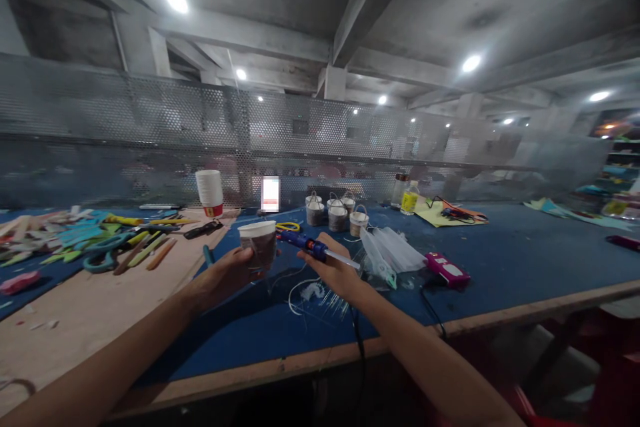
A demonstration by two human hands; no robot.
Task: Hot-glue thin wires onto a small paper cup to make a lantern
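Observation:
My left hand (231, 271) is closed around a paper cup (259, 243) with a white rim and a brownish covering on its side. In my right hand (336, 268) is a blue hot glue gun (305, 243), its nozzle pointing at the cup and a clear glue stick jutting from its back end. Whether the nozzle touches the cup, I cannot tell. Below the hands, thin clear strands and a curl of white cord (295, 299) lie on the blue table mat (225, 343). Several small wrapped cups with looped handles (337, 215) stand behind.
A stack of white paper cups (209, 190) stands at the back left, near scissors (106, 250), felt scraps and pens. Clear plastic bags (393, 252) and a magenta box (447, 271) lie to the right. A bottle with a yellow label (410, 199) is farther back. A metal mesh screen (310, 127) borders the table.

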